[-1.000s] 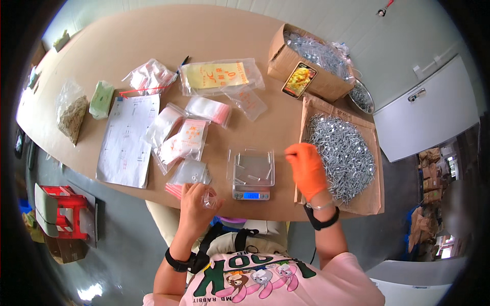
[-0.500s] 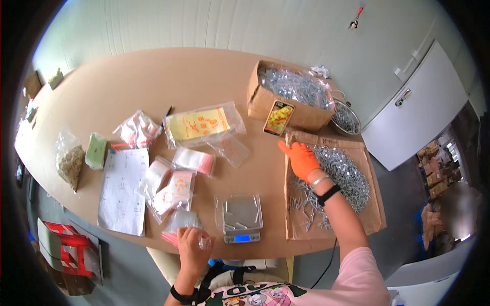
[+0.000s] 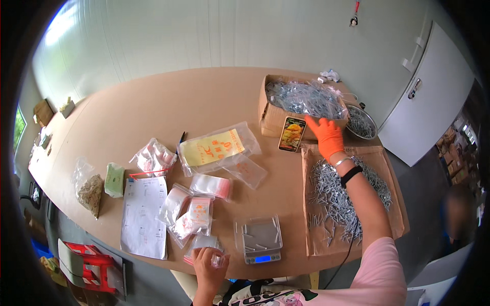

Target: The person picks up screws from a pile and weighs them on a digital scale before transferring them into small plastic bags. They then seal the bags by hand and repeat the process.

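At the table's near edge, my left hand [image 3: 209, 266] is closed on a small clear plastic bag [image 3: 220, 261], beside a stack of clear zip bags [image 3: 205, 243]. My right hand [image 3: 328, 136], in an orange glove, reaches over the far edge of a screw pile [image 3: 337, 196] on brown cardboard. Its index finger stretches to the upper edge of a phone [image 3: 292, 134], which leans on a cardboard box [image 3: 275, 120]; whether they touch I cannot tell. That hand holds nothing visible. Between my hands sits a small digital scale [image 3: 263, 259] with a few screws in its clear tray.
The box is full of bagged hardware [image 3: 306, 99]; a metal bowl of screws [image 3: 361, 122] stands to its right. More zip bags [image 3: 196, 217], a yellow-labelled bag [image 3: 213, 149], a printed sheet [image 3: 144, 217], a green packet [image 3: 114, 179] and a bag of beige pieces [image 3: 89, 194] lie left.
My gloved right hand has moved from the screw pile up to the phone's screen edge. My left hand stays by the zip bags. The whole view has shifted.
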Demonstrator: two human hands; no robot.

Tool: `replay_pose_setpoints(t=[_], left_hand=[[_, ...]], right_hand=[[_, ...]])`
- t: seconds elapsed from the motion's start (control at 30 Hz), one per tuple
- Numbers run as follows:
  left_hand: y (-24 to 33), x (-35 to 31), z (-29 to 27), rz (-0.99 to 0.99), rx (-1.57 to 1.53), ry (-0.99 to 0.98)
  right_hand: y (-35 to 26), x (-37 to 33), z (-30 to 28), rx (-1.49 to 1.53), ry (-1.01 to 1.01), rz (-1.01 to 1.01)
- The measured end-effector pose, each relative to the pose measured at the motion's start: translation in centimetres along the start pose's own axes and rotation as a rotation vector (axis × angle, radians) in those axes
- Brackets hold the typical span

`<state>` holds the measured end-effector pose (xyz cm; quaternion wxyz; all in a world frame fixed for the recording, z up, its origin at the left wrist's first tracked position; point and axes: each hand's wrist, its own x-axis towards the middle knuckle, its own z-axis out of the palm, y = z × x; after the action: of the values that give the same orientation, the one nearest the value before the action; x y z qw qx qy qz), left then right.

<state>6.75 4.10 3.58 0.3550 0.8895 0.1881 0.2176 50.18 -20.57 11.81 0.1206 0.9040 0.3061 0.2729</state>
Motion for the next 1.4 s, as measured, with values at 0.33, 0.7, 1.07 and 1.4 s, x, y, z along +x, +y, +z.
replay_pose_setpoints(t=[0.33, 0.7, 1.07, 1.4], left_hand=[[-0.1, -0.1, 1.3, 0.0, -0.071, -0.004], [-0.8, -2.0, -0.7, -0.007, 0.024, 0.076], [-1.5, -1.7, -1.1, -0.162, -0.02, 0.025], [-1.6, -1.6, -0.6, -0.131, -0.006, 0.029]], right_hand=[[-6.6, -10.6, -8.1, 0.502, -0.193, 0.04], [-4.0, -1.4, 1.5, 0.521, 0.079, 0.493], [-5.8, 2.3, 4.5, 0.439, 0.07, 0.475], [-3.1, 3.8, 4.6, 0.569, 0.323, 0.522]])
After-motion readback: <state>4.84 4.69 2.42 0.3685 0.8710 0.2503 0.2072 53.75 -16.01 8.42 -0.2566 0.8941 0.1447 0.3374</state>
